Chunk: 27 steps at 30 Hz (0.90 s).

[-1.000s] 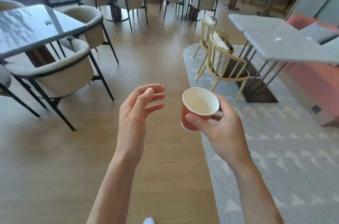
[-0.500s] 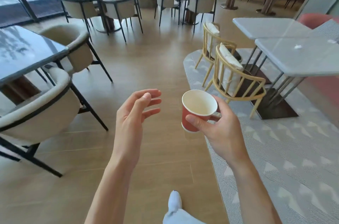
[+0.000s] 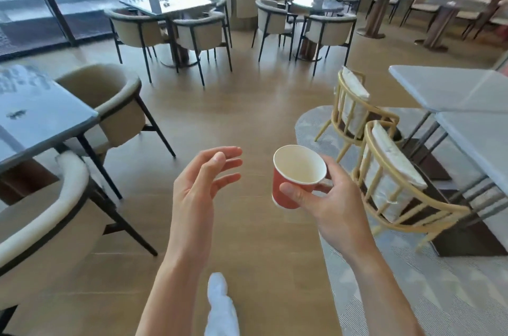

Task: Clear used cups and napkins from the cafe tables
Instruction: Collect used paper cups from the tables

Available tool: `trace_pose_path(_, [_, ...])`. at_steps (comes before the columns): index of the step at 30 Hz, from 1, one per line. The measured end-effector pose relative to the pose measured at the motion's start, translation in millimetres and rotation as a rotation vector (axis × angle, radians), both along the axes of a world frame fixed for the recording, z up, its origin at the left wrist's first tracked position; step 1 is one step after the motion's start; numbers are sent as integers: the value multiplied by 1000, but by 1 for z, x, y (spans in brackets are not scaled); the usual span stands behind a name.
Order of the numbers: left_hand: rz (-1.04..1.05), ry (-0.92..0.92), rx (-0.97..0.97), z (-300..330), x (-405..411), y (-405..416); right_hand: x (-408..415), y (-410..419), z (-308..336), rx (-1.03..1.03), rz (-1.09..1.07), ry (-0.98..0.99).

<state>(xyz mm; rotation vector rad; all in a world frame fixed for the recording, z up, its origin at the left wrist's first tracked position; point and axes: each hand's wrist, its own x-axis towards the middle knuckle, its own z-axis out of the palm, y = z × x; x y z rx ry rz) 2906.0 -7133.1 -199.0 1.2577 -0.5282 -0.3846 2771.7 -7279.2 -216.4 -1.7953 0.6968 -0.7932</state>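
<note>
A red paper cup (image 3: 286,187) with a white, empty inside is held upright in front of me over the wooden floor. My right hand (image 3: 330,206) grips it, thumb across the front and fingers round the back. My left hand (image 3: 198,192) hovers a short way to the cup's left, fingers relaxed and slightly spread, holding nothing and not touching the cup. No napkins are visible on the tables in view.
A dark glass table (image 3: 33,121) with beige tub chairs (image 3: 35,228) stands at left. Two yellow wooden chairs (image 3: 390,184) and white tables (image 3: 467,90) stand on a grey rug at right. More tables and chairs fill the back. My white shoe (image 3: 220,305) is below.
I have walked forward along the aisle and my view has lifted, showing more of the room's far end. Both hands keep the same pose, the cup still in the right hand.
</note>
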Motion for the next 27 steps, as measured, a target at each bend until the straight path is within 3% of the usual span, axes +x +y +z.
trace_pose_path(5, [-28, 31, -6, -19, 128, -88, 126, -83, -14, -31, -31, 42])
trace_pose_path(12, [-120, 14, -30, 17, 300, -217, 276, -205, 22, -68, -114, 23])
trace_pose_path(20, [-217, -30, -6, 15, 423, -369, 388, -339, 7, -32, -219, -6])
trace_pose_path(27, [-210, -64, 24, 11, 523, -538, 489, -513, -5, 10, -240, -57])
